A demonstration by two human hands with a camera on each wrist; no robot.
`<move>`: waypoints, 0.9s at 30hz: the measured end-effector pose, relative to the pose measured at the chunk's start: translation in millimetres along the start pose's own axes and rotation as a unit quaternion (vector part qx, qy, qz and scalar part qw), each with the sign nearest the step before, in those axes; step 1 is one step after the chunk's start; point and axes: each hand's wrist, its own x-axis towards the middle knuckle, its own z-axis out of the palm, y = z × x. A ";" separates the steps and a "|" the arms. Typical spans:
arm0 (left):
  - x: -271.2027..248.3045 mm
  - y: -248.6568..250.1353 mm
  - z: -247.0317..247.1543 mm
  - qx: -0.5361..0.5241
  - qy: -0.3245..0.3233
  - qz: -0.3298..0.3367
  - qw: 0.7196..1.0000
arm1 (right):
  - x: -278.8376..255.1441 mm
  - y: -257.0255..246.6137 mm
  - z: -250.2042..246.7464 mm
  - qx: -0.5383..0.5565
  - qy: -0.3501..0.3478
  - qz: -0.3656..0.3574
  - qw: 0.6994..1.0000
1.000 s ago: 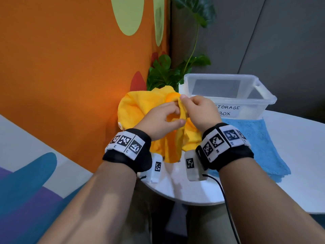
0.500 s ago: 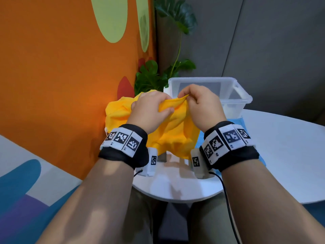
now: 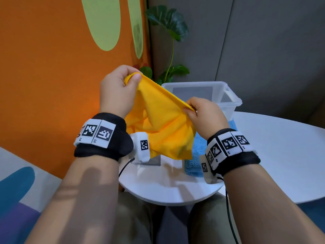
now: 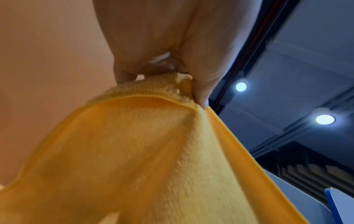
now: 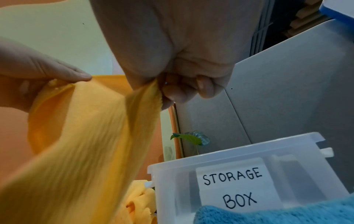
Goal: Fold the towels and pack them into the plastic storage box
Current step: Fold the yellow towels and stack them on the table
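Note:
Both hands hold a yellow towel [image 3: 163, 127] up above the white round table [image 3: 274, 155]. My left hand [image 3: 121, 88] pinches one corner of the yellow towel [image 4: 153, 144], raised high near the orange wall. My right hand [image 3: 200, 113] pinches the top edge of the yellow towel [image 5: 91, 128] lower and to the right, so the edge runs taut between them. The rest hangs crumpled. A blue towel [image 3: 197, 152] lies flat on the table beneath it. The clear plastic storage box [image 3: 230, 101], labelled "STORAGE BOX" [image 5: 235, 186], stands behind, with nothing visible inside.
An orange wall [image 3: 52, 76] is close on the left and grey panels [image 3: 263, 50] stand behind. A leafy plant [image 3: 168, 32] rises in the corner behind the box. More yellow cloth [image 5: 138, 201] lies beside the box's left end. The table's right part [image 3: 281, 147] is bare white.
The hands, close together at the bunched towel before, have lifted and drawn apart. The left hand rose up and left, and the towel's edge now stretches between them.

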 end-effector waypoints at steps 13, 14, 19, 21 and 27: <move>20.4 -2.0 -46.4 0.019 0.167 -0.071 0.983 | 6.0 6.0 -34.3 0.102 0.182 0.123 0.970; 20.5 1.2 -47.7 0.011 0.172 -0.066 0.983 | 6.7 1.9 -39.1 0.120 0.212 0.114 0.963; 25.2 20.7 -58.6 -0.033 0.216 -0.007 0.976 | 12.2 -18.5 -69.2 0.209 0.354 0.075 0.908; 27.4 29.0 -63.2 -0.057 0.238 0.021 0.969 | 12.9 -27.9 -80.9 0.240 0.418 0.038 0.875; 28.2 33.8 -66.0 -0.089 0.235 0.029 0.967 | 15.3 -42.0 -96.5 0.252 0.485 -0.013 0.837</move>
